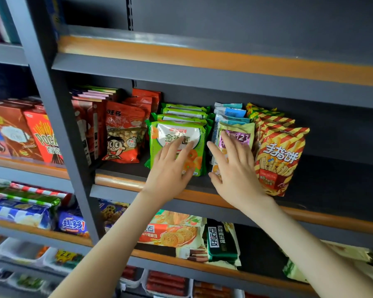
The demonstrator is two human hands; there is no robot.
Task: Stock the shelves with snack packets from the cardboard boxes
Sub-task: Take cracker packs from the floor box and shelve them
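**Snack rows on the shelf (121, 182)**

Green packets (179, 132) stand upright in a front-to-back row on the dark board. Just right, a pale-green purple-labelled packet (238, 131) fronts blue ones (230, 112); red-and-yellow striped packets (282, 151) stand beside it.

Flat hands (170, 171) on upright snack packets (174, 130)

On the middle shelf (116, 182) five rows of snacks stand side by side, each running front to back. From the left come upright boxes (88, 125), puffed-snack bags (122, 134), ring-biscuit packets (179, 134), narrow packets (235, 127) and, farthest right, stick-biscuit bags (282, 155). The left hand (170, 168) lies before the front ring-biscuit packet, the right hand (235, 171) before the front narrow packet. Biscuit packets (174, 233) lie on the shelf below.
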